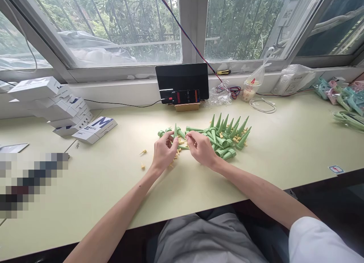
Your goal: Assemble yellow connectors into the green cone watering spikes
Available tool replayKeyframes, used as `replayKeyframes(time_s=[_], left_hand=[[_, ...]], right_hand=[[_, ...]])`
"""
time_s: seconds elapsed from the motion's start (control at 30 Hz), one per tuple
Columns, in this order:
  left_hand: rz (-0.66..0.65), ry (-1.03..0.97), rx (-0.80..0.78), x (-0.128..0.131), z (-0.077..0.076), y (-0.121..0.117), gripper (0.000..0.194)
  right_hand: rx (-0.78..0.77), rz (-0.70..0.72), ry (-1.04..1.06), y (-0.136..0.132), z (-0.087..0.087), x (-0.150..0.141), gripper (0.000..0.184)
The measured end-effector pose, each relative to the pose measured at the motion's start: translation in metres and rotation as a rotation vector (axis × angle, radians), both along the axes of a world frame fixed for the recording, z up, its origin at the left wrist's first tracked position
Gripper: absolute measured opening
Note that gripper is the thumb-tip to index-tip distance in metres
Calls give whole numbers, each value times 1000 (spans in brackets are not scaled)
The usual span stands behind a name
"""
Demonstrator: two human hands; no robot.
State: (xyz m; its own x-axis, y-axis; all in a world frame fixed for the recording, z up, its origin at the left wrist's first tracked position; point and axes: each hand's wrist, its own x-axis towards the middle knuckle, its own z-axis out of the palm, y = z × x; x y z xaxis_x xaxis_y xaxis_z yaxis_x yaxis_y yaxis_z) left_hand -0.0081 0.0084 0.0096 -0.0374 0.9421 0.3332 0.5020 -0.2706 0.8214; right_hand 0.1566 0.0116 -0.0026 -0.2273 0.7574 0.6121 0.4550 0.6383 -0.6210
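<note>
Cone of green plastic, narrow and pointed (175, 131), is held in the head view by the left hand (165, 151), between the thumb and the bent fingers, with its tip upward. The right hand (201, 147) is just beside, to the right. Its thumb and first finger make a narrow pinch, but I cannot tell whether a small piece is between them. Near the left fingers lie small yellow plastic pieces with thin stems (178, 151). To the right is a large pile of green plastic cones (223, 142), some standing with the tip upward, others lying on the side. Two loose yellow pieces (143, 166) lie on the pale yellow-green table (113, 202), left of the left hand.

The step in hand looks to me like fine finger work on this one cone. To do it well, the left fingers should grip it firmly but without hard squeezing, so that it does not turn. The right fingertips should approach with short, straight movements. The right hand is close to the pile, so a wide swing could, I think, knock over the standing cones or scatter the small pieces.
</note>
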Motion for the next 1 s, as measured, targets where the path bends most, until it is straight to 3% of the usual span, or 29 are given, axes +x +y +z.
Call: replayKeyframes(time_s=[0.67,1.0], left_hand=[[-165,-138,-77,0,-1,-1,36],[-105,-236,-145,1,4,-1,38]], right_hand=[[-28,14,43,-2,3,0,23],[-47,25,58,-2,2,0,22]])
